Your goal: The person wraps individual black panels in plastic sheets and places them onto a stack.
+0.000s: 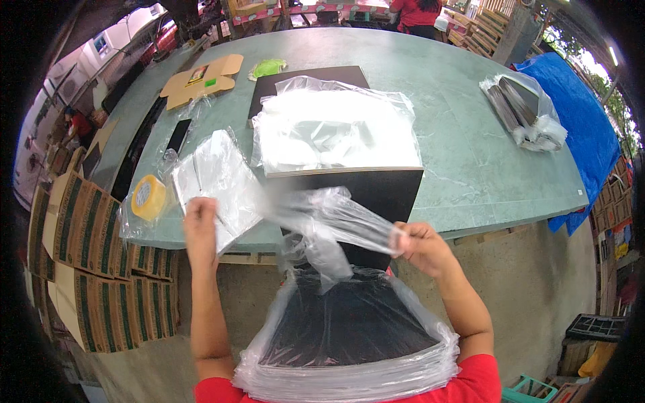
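My right hand (423, 248) is closed on one end of a clear plastic bag (356, 218), stretched across in front of me and blurred by motion. The bag's other end reaches the stack of whitish plastic sheets (222, 185) on the table's near left. At that stack's near edge is my left hand (200, 228), fingers curled and slightly smeared; what they grip is hidden. Between my arms rises a pile of black panels in clear plastic (342, 322). Beyond it stands a black-sided block (376, 201), its white top (336, 141) covered with loose clear plastic.
A roll of yellowish tape (148, 197), a black phone-like slab (177, 137) and flattened cardboard (201, 79) lie left on the green table (470, 134). Plastic-wrapped dark pieces (521, 111) sit right, near a blue tarp (571, 114). Cartons (94, 228) are stacked lower left. People in red work farther off.
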Motion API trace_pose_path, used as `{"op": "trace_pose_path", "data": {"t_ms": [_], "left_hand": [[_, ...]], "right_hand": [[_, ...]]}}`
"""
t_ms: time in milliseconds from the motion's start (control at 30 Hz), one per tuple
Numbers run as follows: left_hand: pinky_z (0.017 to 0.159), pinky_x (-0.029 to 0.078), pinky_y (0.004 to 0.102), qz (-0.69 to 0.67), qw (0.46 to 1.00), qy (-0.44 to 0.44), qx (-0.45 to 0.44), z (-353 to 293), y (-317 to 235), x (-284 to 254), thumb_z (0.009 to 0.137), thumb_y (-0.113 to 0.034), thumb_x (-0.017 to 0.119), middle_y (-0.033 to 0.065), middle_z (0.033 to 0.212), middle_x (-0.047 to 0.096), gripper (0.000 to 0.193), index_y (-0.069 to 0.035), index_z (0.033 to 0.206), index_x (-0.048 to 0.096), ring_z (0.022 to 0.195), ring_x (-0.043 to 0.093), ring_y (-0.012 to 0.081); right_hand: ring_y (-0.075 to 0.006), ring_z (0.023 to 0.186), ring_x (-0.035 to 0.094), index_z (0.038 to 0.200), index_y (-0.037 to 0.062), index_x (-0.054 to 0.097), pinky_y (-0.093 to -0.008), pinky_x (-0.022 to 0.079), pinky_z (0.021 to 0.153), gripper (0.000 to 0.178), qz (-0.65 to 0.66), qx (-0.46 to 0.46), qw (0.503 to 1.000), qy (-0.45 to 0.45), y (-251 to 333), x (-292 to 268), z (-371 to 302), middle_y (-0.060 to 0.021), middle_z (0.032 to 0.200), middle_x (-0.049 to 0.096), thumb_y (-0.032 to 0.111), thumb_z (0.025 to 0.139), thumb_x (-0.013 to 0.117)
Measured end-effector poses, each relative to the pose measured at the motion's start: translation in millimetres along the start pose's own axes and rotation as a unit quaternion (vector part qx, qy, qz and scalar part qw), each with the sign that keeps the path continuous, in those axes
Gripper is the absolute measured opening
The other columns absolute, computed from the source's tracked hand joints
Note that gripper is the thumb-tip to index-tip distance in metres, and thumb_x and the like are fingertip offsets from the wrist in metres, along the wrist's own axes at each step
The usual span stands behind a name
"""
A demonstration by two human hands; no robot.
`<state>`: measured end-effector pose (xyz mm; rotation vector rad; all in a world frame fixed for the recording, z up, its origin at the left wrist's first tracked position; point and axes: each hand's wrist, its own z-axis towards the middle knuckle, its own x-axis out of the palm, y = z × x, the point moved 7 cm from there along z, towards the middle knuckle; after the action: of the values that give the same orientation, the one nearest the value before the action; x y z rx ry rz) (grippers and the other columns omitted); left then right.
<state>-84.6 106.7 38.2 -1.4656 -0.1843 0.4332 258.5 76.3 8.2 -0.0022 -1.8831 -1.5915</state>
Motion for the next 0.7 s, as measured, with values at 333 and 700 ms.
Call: {"op": "trace_pose_path", "data": {"t_ms": [333,700], "left_hand": [[0.055,0.042,0.0264,-0.021,0.905,0.408,0.117,-105,-64,144,0.076,-0.015,0.057,0.0086,0.066,0.055,0.014,-0.001,0.074,0.055,0.061,0.055,0.0182],[0.058,0.043,0.0250,-0.201,0.834,0.508,-0.076,-76,-45,124,0.081,-0.016,0.052,0.0024,0.072,0.057,0.016,-0.001,0.078,0.059,0.064,0.052,0.0086]], "right_hand": [[-0.0176,0.091,0.051,0.090,0.0008,0.053,-0.0324,0.039,0.082,0.025,-0.332,-0.227,0.915,0.035,72,96,16,-0.0109,0.095,0.052,0.015,0.072,0.061],[-0.0158,0.089,0.052,0.107,0.0015,0.052,-0.0314,0.040,0.078,0.035,-0.177,0.128,0.889,0.403,2,97,2,-0.0105,0.100,0.057,0.029,0.086,0.046]]}}
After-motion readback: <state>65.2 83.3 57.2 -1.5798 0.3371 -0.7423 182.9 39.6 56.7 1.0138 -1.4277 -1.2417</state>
